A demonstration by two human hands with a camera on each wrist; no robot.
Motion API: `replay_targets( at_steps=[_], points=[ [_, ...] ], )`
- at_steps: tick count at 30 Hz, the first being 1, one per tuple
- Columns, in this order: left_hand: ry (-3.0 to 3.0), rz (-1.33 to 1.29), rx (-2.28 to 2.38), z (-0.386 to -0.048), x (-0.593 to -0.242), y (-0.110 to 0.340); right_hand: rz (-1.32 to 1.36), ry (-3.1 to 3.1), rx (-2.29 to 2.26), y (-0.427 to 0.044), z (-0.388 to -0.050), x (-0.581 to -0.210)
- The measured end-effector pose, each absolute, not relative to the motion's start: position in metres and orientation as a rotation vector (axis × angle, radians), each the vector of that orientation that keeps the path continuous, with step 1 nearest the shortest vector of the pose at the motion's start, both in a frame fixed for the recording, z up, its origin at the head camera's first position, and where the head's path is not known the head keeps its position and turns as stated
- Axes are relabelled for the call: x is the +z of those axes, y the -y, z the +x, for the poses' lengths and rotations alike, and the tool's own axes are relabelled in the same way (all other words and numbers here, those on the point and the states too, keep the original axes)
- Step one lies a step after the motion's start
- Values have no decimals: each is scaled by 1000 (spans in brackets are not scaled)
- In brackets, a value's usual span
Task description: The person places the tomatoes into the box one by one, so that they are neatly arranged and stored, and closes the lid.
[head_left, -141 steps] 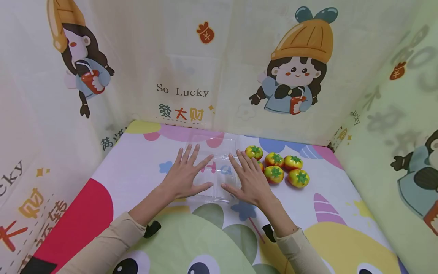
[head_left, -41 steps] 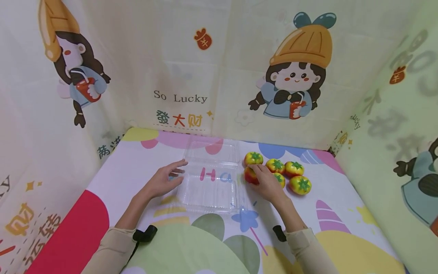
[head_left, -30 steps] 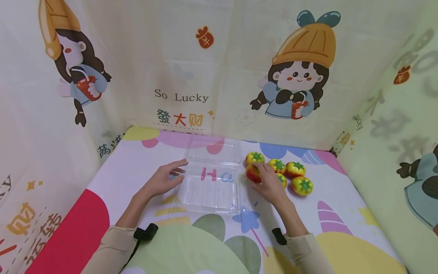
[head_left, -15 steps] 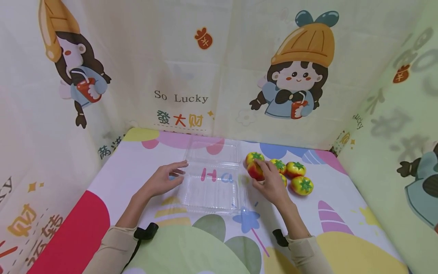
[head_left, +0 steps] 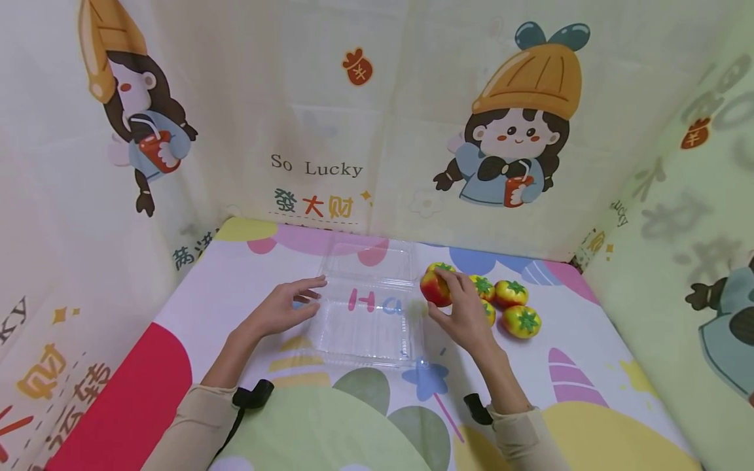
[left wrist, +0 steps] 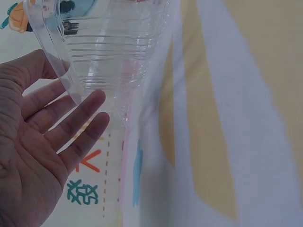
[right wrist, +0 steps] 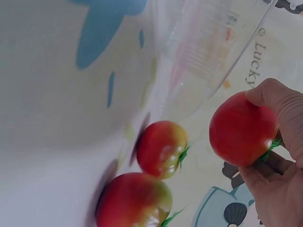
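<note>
My right hand (head_left: pixel 465 317) pinches a red-and-yellow toy tomato (head_left: pixel 434 289) between thumb and fingers. In the right wrist view that tomato (right wrist: pixel 241 130) hangs above the tabletop, its green leaves toward the palm. A clear plastic clamshell box (head_left: pixel 362 337) lies with its lid folded back toward the rear wall. At its left side is my left hand (head_left: pixel 285 307), fingers loosely extended. In the left wrist view the left hand (left wrist: pixel 42 137) has its fingertips close to the box wall (left wrist: pixel 109 52); whether they touch it I cannot tell.
Several more toy tomatoes (head_left: pixel 521 321) are grouped on the table right of the box, some partly hidden by the right hand. A printed cloth (head_left: pixel 235 288) covers the table. Patterned curtains (head_left: pixel 400 131) enclose the back and both sides.
Both hands were spread flat over the box at first. The left then moved to the box's left side; the right took hold of a tomato, lifted it and shifted it slightly left.
</note>
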State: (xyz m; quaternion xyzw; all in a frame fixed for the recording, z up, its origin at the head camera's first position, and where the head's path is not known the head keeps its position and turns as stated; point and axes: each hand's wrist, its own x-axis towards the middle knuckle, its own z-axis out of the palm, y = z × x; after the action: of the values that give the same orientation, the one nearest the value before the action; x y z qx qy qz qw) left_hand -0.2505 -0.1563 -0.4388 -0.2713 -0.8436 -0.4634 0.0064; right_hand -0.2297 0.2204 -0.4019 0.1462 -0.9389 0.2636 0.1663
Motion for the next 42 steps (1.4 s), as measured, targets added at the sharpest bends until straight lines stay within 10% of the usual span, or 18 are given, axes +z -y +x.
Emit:
replay_targets(
  at_steps=[42],
  points=[
    [2630,-849,-1576,-250,-438,157,604,2618,916,-141,-229,-391]
  ],
)
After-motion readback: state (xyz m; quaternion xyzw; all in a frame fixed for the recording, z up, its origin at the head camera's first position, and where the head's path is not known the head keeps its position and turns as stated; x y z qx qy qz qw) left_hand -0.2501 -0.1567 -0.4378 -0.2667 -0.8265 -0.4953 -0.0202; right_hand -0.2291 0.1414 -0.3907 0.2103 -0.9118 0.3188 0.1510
